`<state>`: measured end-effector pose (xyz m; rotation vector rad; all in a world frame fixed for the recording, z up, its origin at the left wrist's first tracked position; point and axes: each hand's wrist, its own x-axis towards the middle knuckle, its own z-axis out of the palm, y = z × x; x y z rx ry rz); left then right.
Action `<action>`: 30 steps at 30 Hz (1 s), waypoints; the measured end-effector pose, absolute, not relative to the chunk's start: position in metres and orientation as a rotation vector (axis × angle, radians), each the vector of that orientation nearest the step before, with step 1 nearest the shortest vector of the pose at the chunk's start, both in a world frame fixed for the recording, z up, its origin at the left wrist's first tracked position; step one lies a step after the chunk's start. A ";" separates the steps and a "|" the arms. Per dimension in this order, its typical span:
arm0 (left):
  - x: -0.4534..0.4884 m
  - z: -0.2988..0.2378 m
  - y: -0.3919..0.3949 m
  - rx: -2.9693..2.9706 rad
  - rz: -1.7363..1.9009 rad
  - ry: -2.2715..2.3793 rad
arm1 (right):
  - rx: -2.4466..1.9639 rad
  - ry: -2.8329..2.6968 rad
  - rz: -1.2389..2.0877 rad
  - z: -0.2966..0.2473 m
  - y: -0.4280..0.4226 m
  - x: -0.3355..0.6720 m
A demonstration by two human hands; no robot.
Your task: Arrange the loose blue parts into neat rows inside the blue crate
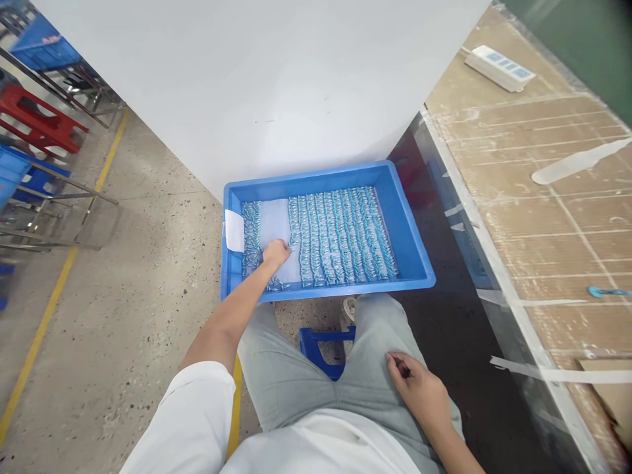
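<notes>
Your right hand [419,388] rests open on your thigh; left hand [275,252], fingers curled, touches small blue parts [340,234] in the blue tray [409,230]. Careless sweeping could jumble those neat rows.

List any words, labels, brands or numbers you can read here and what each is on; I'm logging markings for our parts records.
No text can be read.
White label on the blue tray rim: blank from here.
Power strip on the cardboard-topped bench: blue marks, too small to read.
Blue crate at upper left: red mark, too blurred.
</notes>
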<state>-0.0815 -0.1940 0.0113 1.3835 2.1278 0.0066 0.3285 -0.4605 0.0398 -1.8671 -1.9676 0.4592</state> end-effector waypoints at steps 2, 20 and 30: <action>-0.080 0.012 -0.193 1.363 0.028 2.127 | -1.863 -1.965 0.457 0.040 -0.460 0.328; -0.076 0.006 -0.186 1.298 0.145 2.144 | -1.826 -1.964 0.452 0.042 -0.460 0.328; -0.069 0.009 -0.176 1.246 0.139 2.193 | -1.828 -1.959 0.477 0.043 -0.459 0.326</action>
